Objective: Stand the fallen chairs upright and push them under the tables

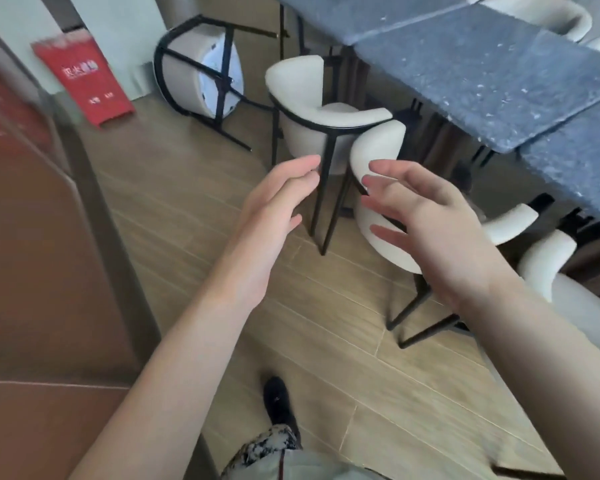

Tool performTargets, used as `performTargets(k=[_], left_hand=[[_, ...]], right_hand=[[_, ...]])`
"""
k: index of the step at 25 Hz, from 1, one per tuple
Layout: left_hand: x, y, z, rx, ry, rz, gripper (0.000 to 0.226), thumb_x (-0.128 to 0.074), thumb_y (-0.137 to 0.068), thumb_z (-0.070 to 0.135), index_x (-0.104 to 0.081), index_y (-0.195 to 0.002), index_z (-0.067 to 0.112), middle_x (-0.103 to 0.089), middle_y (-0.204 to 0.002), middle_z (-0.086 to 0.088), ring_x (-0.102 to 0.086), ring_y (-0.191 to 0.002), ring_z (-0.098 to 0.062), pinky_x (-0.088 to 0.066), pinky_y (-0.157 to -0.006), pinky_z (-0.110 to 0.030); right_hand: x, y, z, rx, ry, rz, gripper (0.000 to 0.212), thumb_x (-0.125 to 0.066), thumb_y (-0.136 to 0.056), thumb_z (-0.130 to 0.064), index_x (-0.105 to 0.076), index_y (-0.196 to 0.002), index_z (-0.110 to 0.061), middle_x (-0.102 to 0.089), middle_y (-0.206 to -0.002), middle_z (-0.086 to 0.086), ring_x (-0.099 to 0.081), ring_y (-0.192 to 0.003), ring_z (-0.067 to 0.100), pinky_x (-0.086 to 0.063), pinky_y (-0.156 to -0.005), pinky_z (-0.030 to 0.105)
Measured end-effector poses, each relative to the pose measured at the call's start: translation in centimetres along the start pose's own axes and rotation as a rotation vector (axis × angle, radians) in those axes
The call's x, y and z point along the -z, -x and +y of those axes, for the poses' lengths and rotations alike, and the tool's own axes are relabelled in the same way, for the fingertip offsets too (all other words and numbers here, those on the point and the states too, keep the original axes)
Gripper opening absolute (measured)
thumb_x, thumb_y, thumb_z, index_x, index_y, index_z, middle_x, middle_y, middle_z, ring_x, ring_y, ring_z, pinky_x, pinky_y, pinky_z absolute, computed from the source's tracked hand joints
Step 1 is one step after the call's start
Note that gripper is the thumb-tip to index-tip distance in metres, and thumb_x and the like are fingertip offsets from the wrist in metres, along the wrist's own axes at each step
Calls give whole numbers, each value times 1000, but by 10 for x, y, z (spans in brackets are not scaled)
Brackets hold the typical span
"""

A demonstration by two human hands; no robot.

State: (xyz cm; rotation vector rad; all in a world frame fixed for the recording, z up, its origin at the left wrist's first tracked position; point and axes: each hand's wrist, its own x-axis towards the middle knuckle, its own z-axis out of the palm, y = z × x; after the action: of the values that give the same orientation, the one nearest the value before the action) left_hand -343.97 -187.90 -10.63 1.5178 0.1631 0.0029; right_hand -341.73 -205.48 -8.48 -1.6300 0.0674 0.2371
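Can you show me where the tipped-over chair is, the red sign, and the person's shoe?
Tipped-over chair [201,69]: head view, on the underside of its seat.
Red sign [84,77]: head view, on the middle of its red face.
Shoe [279,400]: head view, on its dark upper.

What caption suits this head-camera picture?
Both open hands reach toward upright cream chairs; one chair lies fallen.

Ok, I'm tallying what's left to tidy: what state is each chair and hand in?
Far chair: fallen on its side, legs out.
Middle chair: upright, beside the table.
Near chair: upright, not under the table.
Left hand: open, empty.
Right hand: open, empty.
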Motion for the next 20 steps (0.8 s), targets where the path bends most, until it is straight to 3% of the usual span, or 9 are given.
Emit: performTargets(k=[8,14,20], left_hand=[[174,-78,8,40,41,210,39,-54,-90,45,-66,-127,47,-62,-131,31,-55,-128,6,-41,-113,-35],[249,-136,-11,108,93,304,38,-54,-84,49,-69,-119,52,-64,-128,32,-56,-127,4,-42,-113,-36],[312,-247,-6,101,109,376,46,-58,-71,59,-70,-115,55,-64,-128,33,-57,-127,4,-43,-111,-35]], right_hand=[[-172,-111,-18,-33,-21,-182,23,-62,-95,-23,-69,-115,-30,-72,-113,-15,-66,-109,2,-53,-100,39],[-246,-195,-20,-58,16,-289,20,-61,-95,-21,-74,-107,-30,-72,-113,-12,-67,-109,4,-53,-100,41],[-312,-327,-29,-65,6,-380,19,-62,-94,-23,-76,-104,-29,-72,-117,-8,-68,-110,6,-53,-100,42]])
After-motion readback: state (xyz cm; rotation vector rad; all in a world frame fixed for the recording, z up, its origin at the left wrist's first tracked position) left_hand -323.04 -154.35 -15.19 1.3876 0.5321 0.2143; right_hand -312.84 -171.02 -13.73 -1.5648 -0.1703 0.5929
